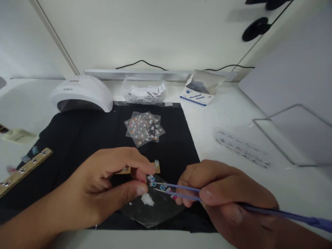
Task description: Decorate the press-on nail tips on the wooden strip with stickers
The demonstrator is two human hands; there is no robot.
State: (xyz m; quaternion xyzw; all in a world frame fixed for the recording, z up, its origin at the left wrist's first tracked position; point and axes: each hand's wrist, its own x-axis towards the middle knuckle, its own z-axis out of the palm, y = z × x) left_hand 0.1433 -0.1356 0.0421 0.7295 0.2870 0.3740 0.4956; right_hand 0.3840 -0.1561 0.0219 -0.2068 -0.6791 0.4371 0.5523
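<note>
Over the black cloth mat (pixel 77 138), the left hand (pixel 111 188) pinches a clear plastic sheet (pixel 158 215) of small blue decals (pixel 162 187), which might crease if slim violet tweezers (pixel 190 188), tips parted in the right hand's (pixel 228 190) closed grip, press too hard.

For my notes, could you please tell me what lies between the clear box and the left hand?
In the head view, overlapping patterned sheets lie there, on the black cloth.

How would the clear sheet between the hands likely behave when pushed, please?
The clear sheet looks thin, so it would probably bend easily. Black cloth showing through suggests lightness. The white clump, seemingly resting on it, might slide.
</note>
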